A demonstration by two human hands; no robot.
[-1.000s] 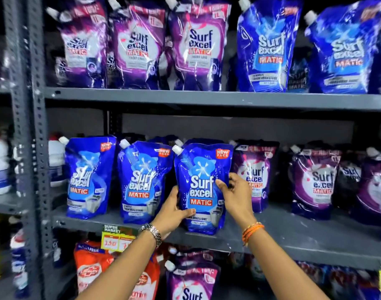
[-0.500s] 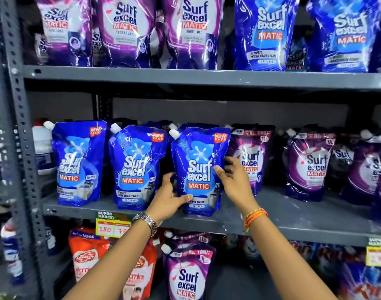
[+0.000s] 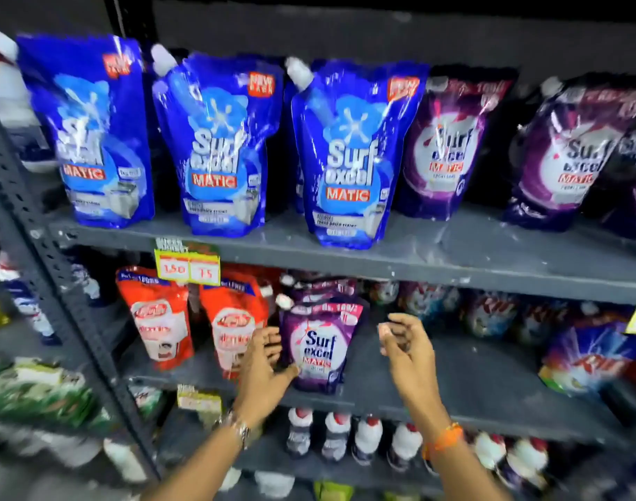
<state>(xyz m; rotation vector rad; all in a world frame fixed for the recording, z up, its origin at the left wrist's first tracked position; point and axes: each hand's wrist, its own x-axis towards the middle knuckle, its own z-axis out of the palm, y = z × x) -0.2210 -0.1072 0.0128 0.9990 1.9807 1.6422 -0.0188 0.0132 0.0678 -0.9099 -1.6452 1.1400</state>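
Upright purple pouch stands between my two, left grip open at its left edge, right grip open, empty, farther off.

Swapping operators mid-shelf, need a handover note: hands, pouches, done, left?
Left hand: open, thumb at the lower left edge of the purple pouch on the lower shelf; contact unclear.
Right hand: fingers loosely curled, empty, apart to the pouch's right.
Done: three blue pouches stand upright on the shelf above.
Left: probably grip the purple pouch with both hands and straighten it.
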